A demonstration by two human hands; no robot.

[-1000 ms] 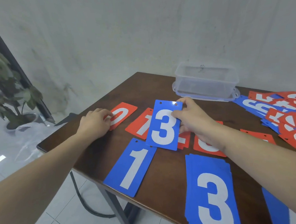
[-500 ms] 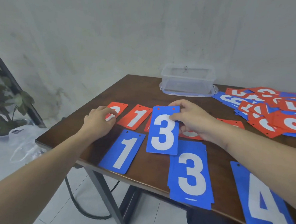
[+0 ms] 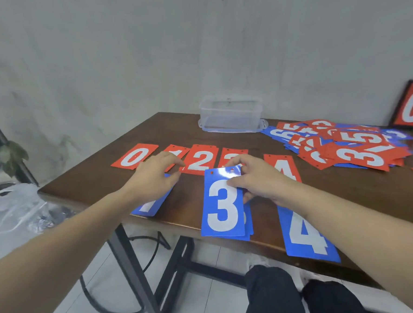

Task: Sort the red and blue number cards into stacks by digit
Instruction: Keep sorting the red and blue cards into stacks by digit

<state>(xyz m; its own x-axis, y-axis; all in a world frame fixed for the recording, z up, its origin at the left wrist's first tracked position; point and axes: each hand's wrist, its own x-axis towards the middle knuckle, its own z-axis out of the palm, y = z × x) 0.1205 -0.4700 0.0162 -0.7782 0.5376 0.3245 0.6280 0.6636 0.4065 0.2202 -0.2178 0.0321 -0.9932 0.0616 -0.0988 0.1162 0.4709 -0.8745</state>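
Wooden table (image 3: 182, 131) | right hand (image 3: 252, 177) pinches blue 3 card (image 3: 221, 203) top edge over blue 3 stack (image 3: 247, 226) | left hand (image 3: 153, 176) fingers loosely curled, resting on blue 1 card (image 3: 147, 206) | advice: square edges before releasing.

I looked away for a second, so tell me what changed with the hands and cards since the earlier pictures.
The right hand, still pinching the blue 3 card at its top, has brought it toward the near table edge and onto the blue 3 stack. The left hand left the red 0 card and now rests over the blue 1 card. The red row and the unsorted pile lie as before.
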